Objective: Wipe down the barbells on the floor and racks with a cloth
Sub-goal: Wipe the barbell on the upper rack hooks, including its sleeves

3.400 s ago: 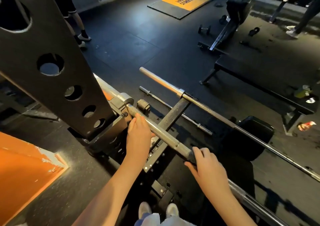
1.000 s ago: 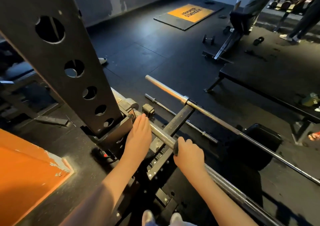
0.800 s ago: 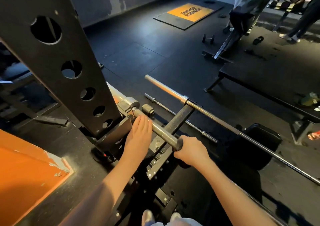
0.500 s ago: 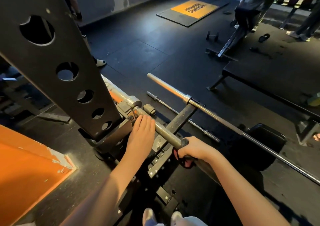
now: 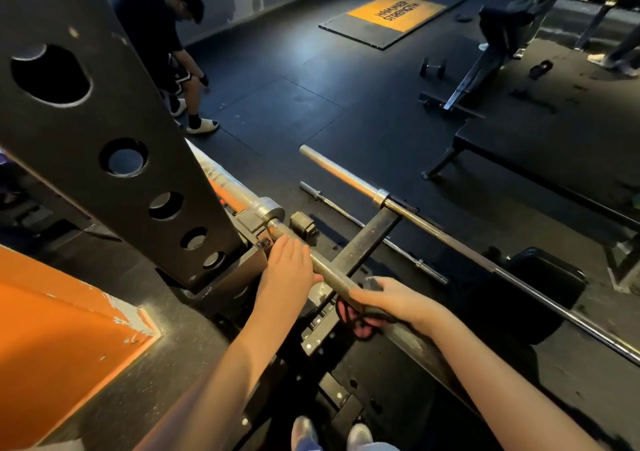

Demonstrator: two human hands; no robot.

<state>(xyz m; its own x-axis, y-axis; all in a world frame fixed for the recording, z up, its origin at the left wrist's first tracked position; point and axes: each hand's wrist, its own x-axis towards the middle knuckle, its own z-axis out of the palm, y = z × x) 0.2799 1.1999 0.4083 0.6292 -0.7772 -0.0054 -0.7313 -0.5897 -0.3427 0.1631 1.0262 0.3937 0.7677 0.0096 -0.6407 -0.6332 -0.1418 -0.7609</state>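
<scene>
Dim gym floor [image 5: 311, 97], racked barbell [image 5: 329, 270] under flat, straight-fingered left hand [image 5: 287, 270], right hand [image 5: 391, 300] tight around cloth [image 5: 353, 322] (mostly hidden)

Forearms [image 5: 242, 350] bare. Left grip [image 5: 287, 270], right grip [image 5: 398, 300] bare. Shoes [image 5: 304, 431] whitish, rounded toes. Pale fabric hem [image 5: 379, 447] over right shoe.

Cloth [image 5: 358, 327] pink/blk, maybe patterned; barbell [image 5: 329, 270] silver, knurled.
</scene>
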